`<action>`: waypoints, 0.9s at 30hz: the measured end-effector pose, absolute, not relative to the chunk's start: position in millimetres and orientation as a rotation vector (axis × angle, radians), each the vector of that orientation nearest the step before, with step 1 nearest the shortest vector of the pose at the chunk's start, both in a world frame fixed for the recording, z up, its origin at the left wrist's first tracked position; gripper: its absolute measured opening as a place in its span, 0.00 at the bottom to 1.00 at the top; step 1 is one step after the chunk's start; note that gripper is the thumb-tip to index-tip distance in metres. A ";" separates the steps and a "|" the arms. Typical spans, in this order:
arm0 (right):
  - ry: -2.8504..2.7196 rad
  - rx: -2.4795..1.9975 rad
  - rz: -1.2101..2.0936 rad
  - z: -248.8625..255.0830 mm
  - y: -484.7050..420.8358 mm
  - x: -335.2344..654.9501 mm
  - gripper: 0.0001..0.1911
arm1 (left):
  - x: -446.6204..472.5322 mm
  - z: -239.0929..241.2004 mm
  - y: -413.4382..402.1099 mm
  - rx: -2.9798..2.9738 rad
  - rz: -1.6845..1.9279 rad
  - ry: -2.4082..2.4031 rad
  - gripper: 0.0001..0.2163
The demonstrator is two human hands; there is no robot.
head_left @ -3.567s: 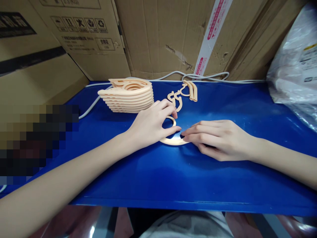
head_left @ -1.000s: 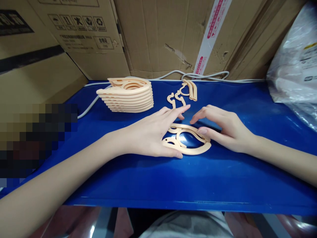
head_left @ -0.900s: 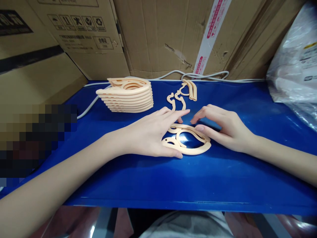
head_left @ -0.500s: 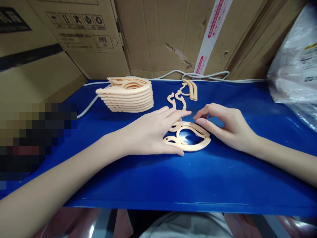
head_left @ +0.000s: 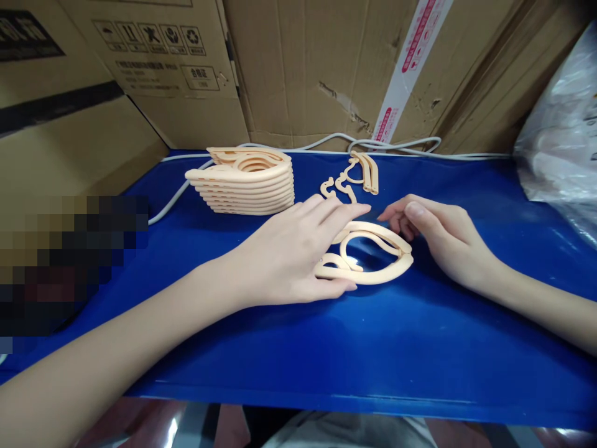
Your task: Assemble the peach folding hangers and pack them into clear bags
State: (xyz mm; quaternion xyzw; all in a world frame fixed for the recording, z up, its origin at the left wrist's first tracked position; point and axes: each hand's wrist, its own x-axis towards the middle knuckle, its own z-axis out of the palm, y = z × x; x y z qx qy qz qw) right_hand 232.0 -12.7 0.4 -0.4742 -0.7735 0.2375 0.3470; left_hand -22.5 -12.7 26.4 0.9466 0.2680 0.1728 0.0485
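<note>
A cream plastic folding hanger [head_left: 382, 275], with its arms folded into a leaf-like loop, lies under my left hand [head_left: 284, 255]. The left thumb runs along its near edge and the fingers reach over the far edge, closed on its left end. Just beyond the hanger's right end is my right hand [head_left: 433, 230], apart from it. Its fingers are loosely bent with the thumb on top, and nothing shows in them. Behind the left hand stands a stack of folded hangers [head_left: 247, 183]. Loose cream hooks [head_left: 344, 186] and straight cream pieces [head_left: 370, 173] lie behind the held hanger.
The blue table surface [head_left: 298, 354] ends at a near edge before my lap. Cardboard boxes [head_left: 298, 74] wall the back and left. A white cable [head_left: 321, 144] runs along the back, and a clear plastic bag [head_left: 555, 137] bulges in at the right.
My left hand and the hanger have shifted slightly right. My right hand has drawn back to the right, its thumb turning upward. The view has moved a little.
</note>
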 end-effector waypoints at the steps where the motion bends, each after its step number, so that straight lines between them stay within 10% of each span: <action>1: -1.985 -1.226 0.652 -0.3 -12.0 232.6 0.20 | -21.7 26.9 -14.2 2.885 0.521 0.806 0.32; 27: -2.112 -1.278 0.771 6.5 -5.9 233.6 0.16 | -123.3 117.7 51.0 2.774 0.463 1.189 0.31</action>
